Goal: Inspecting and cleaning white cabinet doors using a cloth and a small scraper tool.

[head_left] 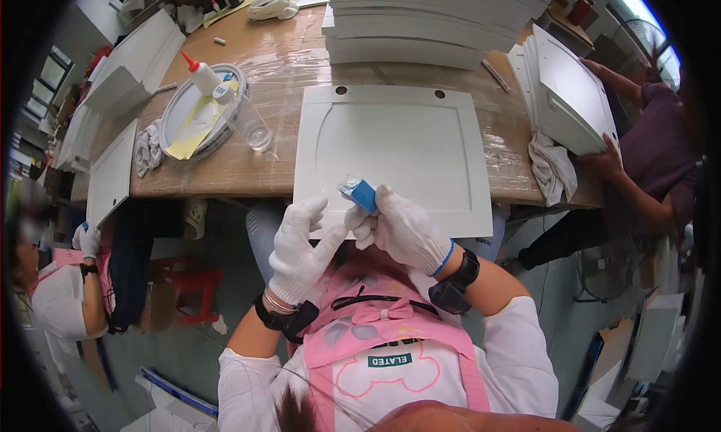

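Note:
In my gloved right hand (409,229) a small blue block (363,196) is pinched between thumb and fingers. Its upper end is covered with something pale and crinkled that I cannot make out. Beside it, my gloved left hand (297,246) is open, fingers apart, holding nothing. Both hands hover over the near edge of a white panel (398,143), which lies on the table and juts past its front edge. The panel has a recessed frame line, curved on the left side, and two dark round holes along its far edge.
A round white lid (174,109) holds a red-tipped squeeze bottle (201,75); a clear plastic cup (257,135) stands beside it. White panels are stacked high (428,26) at the back. Rags (552,169) lie near the right edge. Two people handle panels at left and right.

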The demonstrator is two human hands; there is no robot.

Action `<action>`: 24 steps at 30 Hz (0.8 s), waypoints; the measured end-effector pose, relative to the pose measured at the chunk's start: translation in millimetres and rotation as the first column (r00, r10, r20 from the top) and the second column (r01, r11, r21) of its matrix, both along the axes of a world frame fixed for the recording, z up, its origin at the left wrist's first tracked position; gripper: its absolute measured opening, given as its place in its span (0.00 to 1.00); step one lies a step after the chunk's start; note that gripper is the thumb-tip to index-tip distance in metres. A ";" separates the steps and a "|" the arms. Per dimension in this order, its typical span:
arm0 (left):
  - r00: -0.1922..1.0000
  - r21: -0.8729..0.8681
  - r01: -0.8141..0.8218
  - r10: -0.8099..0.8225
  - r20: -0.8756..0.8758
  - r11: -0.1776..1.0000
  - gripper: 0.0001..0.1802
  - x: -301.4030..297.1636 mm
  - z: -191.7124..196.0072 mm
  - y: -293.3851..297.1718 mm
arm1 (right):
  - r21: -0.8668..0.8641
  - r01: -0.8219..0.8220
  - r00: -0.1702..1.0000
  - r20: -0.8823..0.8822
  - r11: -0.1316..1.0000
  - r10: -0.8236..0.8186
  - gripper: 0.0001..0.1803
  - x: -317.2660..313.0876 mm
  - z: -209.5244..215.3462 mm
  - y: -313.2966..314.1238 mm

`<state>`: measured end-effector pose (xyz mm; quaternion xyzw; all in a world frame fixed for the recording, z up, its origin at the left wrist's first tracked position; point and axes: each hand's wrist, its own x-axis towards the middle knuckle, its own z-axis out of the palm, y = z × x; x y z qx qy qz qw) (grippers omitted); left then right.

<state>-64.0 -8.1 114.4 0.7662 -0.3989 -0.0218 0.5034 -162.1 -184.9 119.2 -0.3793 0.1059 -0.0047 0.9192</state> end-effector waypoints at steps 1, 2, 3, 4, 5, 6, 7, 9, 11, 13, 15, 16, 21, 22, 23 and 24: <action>0.998 -0.020 0.006 -0.008 -0.064 1.000 0.27 0.2 0.4 -0.8 | -0.029 0.028 0.999 0.027 0.999 -0.027 0.29 6.3 -2.5 6.3; 0.992 -0.050 0.012 -0.018 -0.121 0.999 0.28 0.1 2.0 -0.7 | -0.031 0.000 0.999 0.036 1.000 0.001 0.29 11.0 -1.6 10.8; 0.981 -0.046 0.012 -0.021 -0.193 0.999 0.29 -1.3 5.3 1.7 | 0.006 0.059 0.998 -0.013 0.998 -0.059 0.28 14.5 -0.9 15.7; 0.983 -0.047 -0.012 0.003 -0.186 0.999 0.29 -2.1 5.1 2.1 | 0.039 0.120 0.991 -0.065 0.992 -0.117 0.27 17.5 -0.6 20.7; 0.982 -0.086 -0.024 0.008 -0.190 0.996 0.30 -0.7 4.0 -1.0 | 0.039 0.105 0.993 -0.062 0.994 -0.102 0.27 19.1 -2.2 22.1; 0.981 -0.124 -0.035 0.010 -0.194 0.992 0.30 -0.3 4.7 -3.5 | -0.100 0.120 0.991 -0.051 0.988 -0.125 0.26 19.1 -5.2 21.5; 0.967 -0.069 -0.023 0.005 -0.256 0.997 0.31 -2.0 7.4 -3.2 | -0.236 0.136 0.988 -0.035 0.962 -0.149 0.26 20.4 -6.6 21.0; 0.942 -0.059 -0.026 0.005 -0.336 0.998 0.30 -0.8 5.9 -7.7 | -0.348 0.124 0.991 -0.011 0.929 -0.136 0.25 22.0 8.3 23.8; 0.909 -0.022 -0.032 0.020 -0.416 0.999 0.28 -0.6 9.7 -10.8 | -0.456 0.117 0.992 0.012 0.882 -0.126 0.25 25.0 14.4 28.6; 0.875 -0.063 -0.009 -0.022 -0.484 0.998 0.26 4.3 5.8 -11.5 | -0.522 0.209 0.978 0.092 0.827 -0.189 0.27 28.1 14.0 35.3; 0.832 -0.107 0.013 -0.070 -0.550 0.994 0.24 7.3 -1.0 -10.7 | -0.607 0.232 0.973 0.147 0.760 -0.180 0.27 30.4 3.7 36.9; 0.781 -0.205 0.018 -0.142 -0.609 0.979 0.23 9.5 -5.5 -10.2 | -0.681 0.262 0.965 0.204 0.684 -0.167 0.26 32.3 0.6 37.2; 0.699 -0.385 -0.015 -0.266 -0.664 0.923 0.20 23.2 -11.4 -1.4 | -0.762 0.148 0.989 0.130 0.630 -0.076 0.26 43.6 17.1 40.4; 0.695 -0.363 0.003 -0.262 -0.669 0.932 0.20 26.0 -14.2 1.0 | -0.796 0.136 0.990 0.125 0.590 -0.061 0.26 47.4 19.4 39.9; 0.698 -0.342 0.017 -0.256 -0.669 0.940 0.21 31.1 -18.0 4.2 | -0.801 0.137 0.989 0.139 0.583 -0.041 0.26 53.7 24.4 35.6; 0.722 -0.274 0.019 -0.203 -0.662 0.962 0.22 36.1 -25.1 9.2 | -0.816 0.072 0.997 0.052 0.573 -0.051 0.25 60.0 30.9 28.7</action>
